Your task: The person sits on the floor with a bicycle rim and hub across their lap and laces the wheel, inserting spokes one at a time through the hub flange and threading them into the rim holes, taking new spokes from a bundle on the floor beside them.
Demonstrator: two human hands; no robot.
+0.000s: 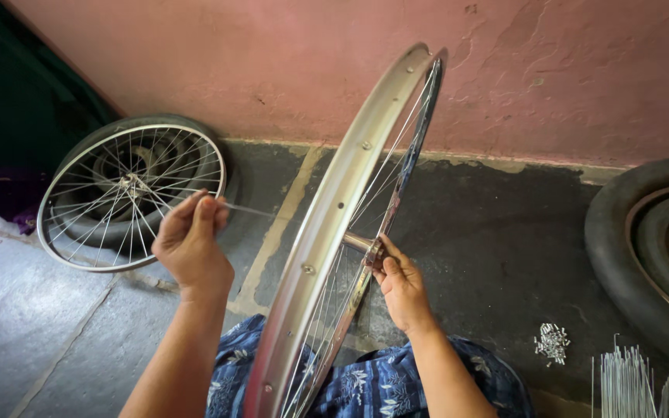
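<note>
Your left hand (191, 246) is closed in a pinch on a thin steel spoke (245, 209), fingertips together at its near end. The spoke runs almost level from that pinch toward the right, its free tip pointing at the inner face of the bare rim (327, 224) and stopping just short of it. Your right hand (400, 286) is closed around the hub (367, 248), fingers wrapped on the flange end at the middle of the wheel.

The rim stands nearly on edge between your two hands, rising from your lap toward the pink wall (350, 70), with only a few spokes laced in so far. So the spoke lies on the left side of the rim, the hub on the right side, and the spoke's long axis crosses the plane of the rim rather than lying along it. Your left hand is the only one near the spoke; your right is the nearer one to the hub.

On the floor (497, 232) to your left, a finished spoked wheel (129, 193) leans against the wall. Toward the floor's right edge lies a tyre (621, 255), and near you on that side sit a small heap of nipples (551, 343) and a bundle of loose spokes (629, 383).
</note>
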